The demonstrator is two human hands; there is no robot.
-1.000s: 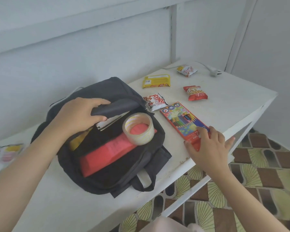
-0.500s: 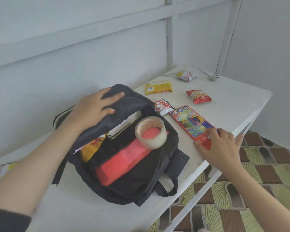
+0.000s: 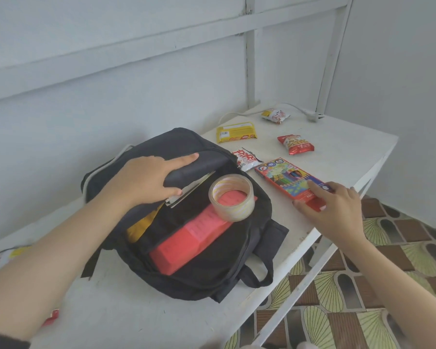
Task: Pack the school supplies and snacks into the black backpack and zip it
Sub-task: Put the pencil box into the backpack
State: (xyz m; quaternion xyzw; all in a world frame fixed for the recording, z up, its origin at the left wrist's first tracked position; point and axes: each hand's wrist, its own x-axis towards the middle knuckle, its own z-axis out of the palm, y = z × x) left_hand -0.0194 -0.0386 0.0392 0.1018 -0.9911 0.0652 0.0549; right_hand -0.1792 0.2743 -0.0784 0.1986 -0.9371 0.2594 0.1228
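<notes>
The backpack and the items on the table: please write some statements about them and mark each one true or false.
1. The black backpack is zipped shut. False: it lies open.
2. The tape roll rests on the red box inside the bag. True.
3. The right hand touches the coloured pencil box. True.
4. The left hand holds the yellow snack packet. False: it holds the backpack's flap; the packet lies on the table.
5. The red snack packet is inside the bag. False: it is on the table.
</notes>
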